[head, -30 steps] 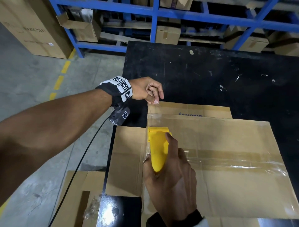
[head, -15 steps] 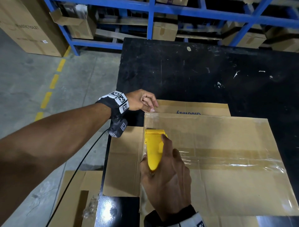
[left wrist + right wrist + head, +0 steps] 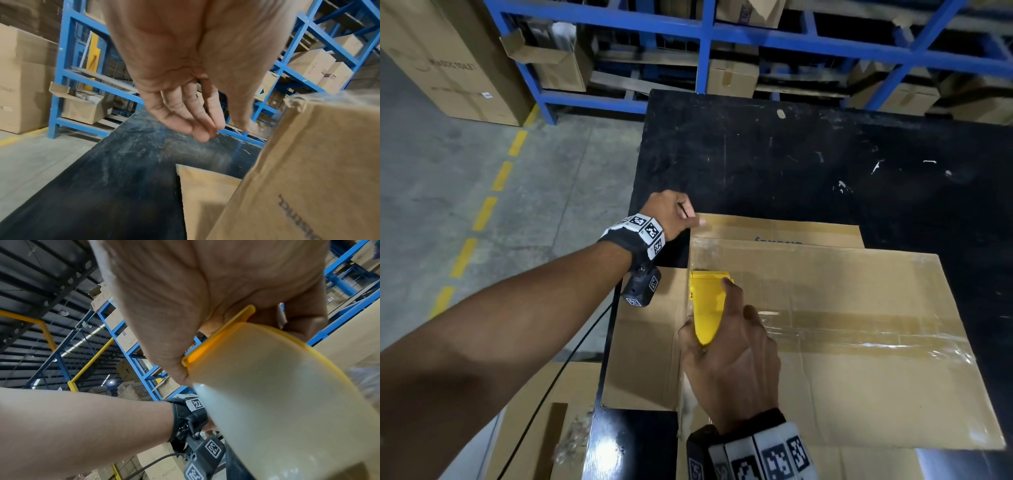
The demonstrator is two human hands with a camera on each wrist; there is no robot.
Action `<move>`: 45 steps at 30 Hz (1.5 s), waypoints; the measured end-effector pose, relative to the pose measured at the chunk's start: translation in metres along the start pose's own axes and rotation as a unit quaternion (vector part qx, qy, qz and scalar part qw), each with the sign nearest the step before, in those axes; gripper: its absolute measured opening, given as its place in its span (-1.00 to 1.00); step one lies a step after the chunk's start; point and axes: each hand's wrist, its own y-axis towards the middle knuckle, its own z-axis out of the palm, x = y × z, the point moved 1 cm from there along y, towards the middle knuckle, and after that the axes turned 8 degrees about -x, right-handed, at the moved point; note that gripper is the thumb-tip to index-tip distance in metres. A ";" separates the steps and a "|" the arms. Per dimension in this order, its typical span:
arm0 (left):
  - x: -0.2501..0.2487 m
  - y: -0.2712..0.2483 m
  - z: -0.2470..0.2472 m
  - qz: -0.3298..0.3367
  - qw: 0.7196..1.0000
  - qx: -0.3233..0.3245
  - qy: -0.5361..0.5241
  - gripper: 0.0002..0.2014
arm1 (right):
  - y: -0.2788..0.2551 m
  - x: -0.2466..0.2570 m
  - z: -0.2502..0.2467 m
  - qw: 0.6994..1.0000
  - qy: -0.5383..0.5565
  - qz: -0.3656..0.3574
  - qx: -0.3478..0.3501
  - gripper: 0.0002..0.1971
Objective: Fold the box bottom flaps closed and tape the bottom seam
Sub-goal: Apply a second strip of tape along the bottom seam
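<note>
A brown cardboard box (image 3: 842, 377) lies on the black table (image 3: 791, 154) with its flaps folded flat. Clear tape (image 3: 859, 329) runs across its seam, and more tape shines along the left edge. My right hand (image 3: 736, 359) grips a yellow tape dispenser (image 3: 707, 305) at the box's left edge, index finger laid along its top. In the right wrist view the tape roll (image 3: 277, 394) fills the frame under that hand (image 3: 185, 296). My left hand (image 3: 676, 214) is at the box's far left corner, thumb touching the cardboard (image 3: 308, 162). Its fingers (image 3: 195, 121) hang loosely and hold nothing.
A flat cardboard sheet (image 3: 647, 342) lies left of the box, overhanging the table's edge. More cardboard (image 3: 534, 428) lies on the floor below. Blue racking (image 3: 705, 34) with cartons stands behind the table. A large carton (image 3: 448, 68) and a dashed yellow floor line (image 3: 482, 212) are on the left.
My left hand has dropped from above the box's far left corner down onto it. The right hand and the dispenser have stayed at the left edge.
</note>
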 end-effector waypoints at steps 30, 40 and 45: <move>-0.002 -0.046 0.006 -0.052 0.998 -0.029 -0.037 -0.45 | -0.157 -0.026 -0.036 0.986 -0.047 0.066 0.146 -0.11; -0.038 -0.089 -0.009 0.190 0.975 -0.085 0.084 -0.86 | -0.175 -0.051 -0.028 0.991 -0.060 0.026 0.113 -0.15; -0.020 -0.121 -0.003 0.267 0.949 -0.032 0.164 -0.68 | -0.184 -0.049 -0.029 0.993 -0.022 0.029 0.111 -0.15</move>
